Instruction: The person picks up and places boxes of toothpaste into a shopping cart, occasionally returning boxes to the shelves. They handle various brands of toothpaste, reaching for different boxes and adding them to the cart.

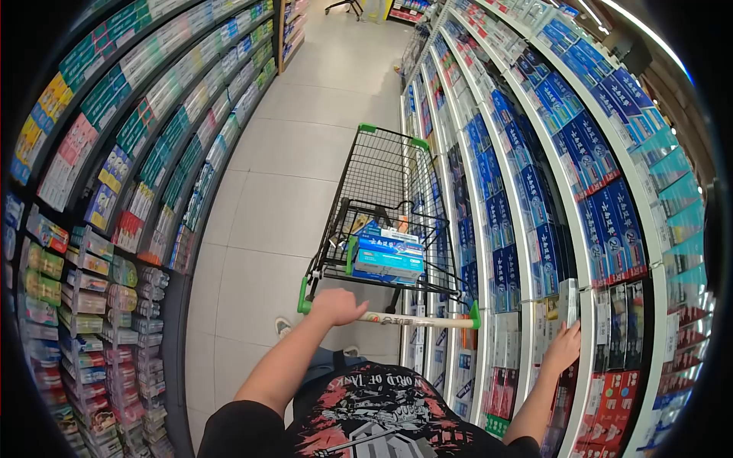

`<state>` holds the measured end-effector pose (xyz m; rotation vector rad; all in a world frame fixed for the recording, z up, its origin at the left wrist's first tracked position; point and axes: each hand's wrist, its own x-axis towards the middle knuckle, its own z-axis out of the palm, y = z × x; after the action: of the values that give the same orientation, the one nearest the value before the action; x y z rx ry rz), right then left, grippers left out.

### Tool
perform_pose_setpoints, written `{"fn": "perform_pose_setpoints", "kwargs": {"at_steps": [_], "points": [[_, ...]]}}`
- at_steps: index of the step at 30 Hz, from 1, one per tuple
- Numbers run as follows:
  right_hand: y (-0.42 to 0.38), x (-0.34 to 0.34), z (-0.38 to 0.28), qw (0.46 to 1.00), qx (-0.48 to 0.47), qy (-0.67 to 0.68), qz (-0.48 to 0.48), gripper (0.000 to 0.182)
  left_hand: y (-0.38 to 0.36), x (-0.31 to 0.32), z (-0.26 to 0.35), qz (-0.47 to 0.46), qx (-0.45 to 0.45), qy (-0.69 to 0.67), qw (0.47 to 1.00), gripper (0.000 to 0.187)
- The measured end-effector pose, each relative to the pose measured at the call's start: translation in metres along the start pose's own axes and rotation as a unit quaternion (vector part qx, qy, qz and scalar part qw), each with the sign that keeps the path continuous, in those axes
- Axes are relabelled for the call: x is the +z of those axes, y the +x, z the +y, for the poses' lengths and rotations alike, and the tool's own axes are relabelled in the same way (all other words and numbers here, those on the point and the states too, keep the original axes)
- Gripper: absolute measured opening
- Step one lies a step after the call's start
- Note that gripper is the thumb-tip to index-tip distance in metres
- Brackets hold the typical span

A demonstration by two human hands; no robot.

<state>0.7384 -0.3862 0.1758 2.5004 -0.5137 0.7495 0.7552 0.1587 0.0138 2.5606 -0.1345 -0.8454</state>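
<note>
My left hand [338,307] is wrapped round the left part of the pale handlebar [416,320] of a shopping cart [382,164]. In the cart's near end lie several blue boxes, the top one a blue and light-blue toothpaste box [389,256]. To the right, my right hand [563,349] is at a shelf edge, its fingers closed at the lower end of a slim whitish box [569,303] that stands out from the shelf. The print on this box is too small to read.
Shelves of blue toothpaste boxes [588,153] line the right side, with red boxes [611,412] nearer me. On the left, a dark rack [164,114] holds green, white and pink boxes, and hanging packs [84,305]. A tiled floor [294,114] runs ahead between them.
</note>
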Motion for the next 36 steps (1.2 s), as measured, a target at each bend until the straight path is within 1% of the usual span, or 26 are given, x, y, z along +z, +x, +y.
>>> {"fn": "perform_pose_setpoints", "kwargs": {"at_steps": [3,5,7,8,10,12,14,17,18,20,22,23,24,26,27,28,29,30,31,32,33,35,36], "points": [[0.001,0.000,-0.003,1.000,0.011,-0.014,-0.004,0.042,0.002,0.004,-0.004,0.006,0.006,-0.001,1.000,0.070],[0.003,0.003,-0.001,1.000,0.014,-0.019,-0.004,0.041,0.004,0.009,-0.005,0.033,0.016,0.007,0.999,0.071],[0.006,0.006,0.000,0.998,0.040,-0.004,-0.046,0.046,0.002,0.002,-0.001,0.013,0.010,0.005,1.000,0.071],[0.006,0.007,-0.001,0.998,0.044,-0.005,-0.048,0.046,0.002,-0.001,0.000,-0.005,0.004,0.004,1.000,0.071],[0.006,0.003,-0.004,0.998,0.046,-0.020,-0.030,0.041,0.003,0.000,0.000,-0.003,0.007,0.008,1.000,0.072],[0.007,0.003,-0.002,0.998,0.051,-0.017,-0.042,0.041,0.006,0.004,-0.002,-0.002,0.009,0.013,1.000,0.072],[0.007,0.007,0.002,0.997,0.055,-0.013,-0.054,0.042,0.009,0.010,-0.003,0.020,-0.003,0.018,1.000,0.074],[0.007,0.011,0.007,0.996,0.068,0.005,-0.055,0.041,0.006,0.006,0.000,0.017,-0.005,0.011,1.000,0.074],[0.007,0.008,0.004,0.995,0.076,0.007,-0.065,0.040,0.005,0.001,0.003,0.014,-0.002,0.015,1.000,0.074],[0.009,0.010,0.005,0.993,0.090,0.006,-0.080,0.039,0.002,-0.007,0.008,-0.027,-0.020,0.018,0.999,0.072],[0.011,0.016,0.008,0.991,0.090,0.035,-0.089,0.036,0.004,-0.004,0.007,-0.021,-0.024,0.021,0.999,0.072],[0.011,0.021,0.010,0.993,0.081,0.034,-0.082,0.034,0.005,-0.002,0.005,-0.013,-0.029,0.020,0.999,0.072],[0.010,0.026,0.013,0.994,0.074,0.028,-0.076,0.032,0.007,0.001,0.001,-0.024,-0.019,0.029,0.999,0.072],[0.012,0.030,0.017,0.985,0.101,0.012,-0.142,0.029,0.014,0.012,-0.008,0.004,-0.019,0.012,1.000,0.070],[0.014,0.017,0.012,0.987,0.091,0.014,-0.133,0.029,0.014,0.011,-0.005,0.008,-0.022,0.021,1.000,0.069],[0.010,0.018,0.016,0.991,0.078,0.067,-0.089,0.041,0.012,0.006,-0.001,0.009,-0.021,0.029,0.999,0.069],[0.011,0.009,0.014,0.983,0.104,0.078,-0.129,0.047,0.013,0.009,-0.003,0.007,-0.020,0.026,0.999,0.069],[0.009,0.006,0.014,0.989,0.089,0.095,-0.070,0.050,0.016,0.010,-0.005,0.009,-0.021,0.021,1.000,0.070],[0.006,0.015,0.023,0.991,0.050,0.108,-0.068,0.045,0.015,0.008,-0.001,0.015,-0.028,0.032,0.999,0.069],[0.004,0.026,0.029,0.989,0.052,0.092,-0.106,0.037,0.012,0.006,0.003,0.025,-0.041,0.043,0.998,0.069],[0.002,0.028,0.027,0.993,0.048,0.078,-0.077,0.030,0.012,0.006,0.006,0.015,-0.025,0.046,0.999,0.069],[0.000,0.018,0.022,0.988,0.069,0.103,-0.090,0.028,0.012,0.005,0.011,0.009,-0.066,0.024,0.997,0.067],[0.002,0.010,0.019,0.988,0.074,0.098,-0.092,0.028,0.013,0.004,0.012,0.005,-0.062,0.027,0.998,0.067]]}}
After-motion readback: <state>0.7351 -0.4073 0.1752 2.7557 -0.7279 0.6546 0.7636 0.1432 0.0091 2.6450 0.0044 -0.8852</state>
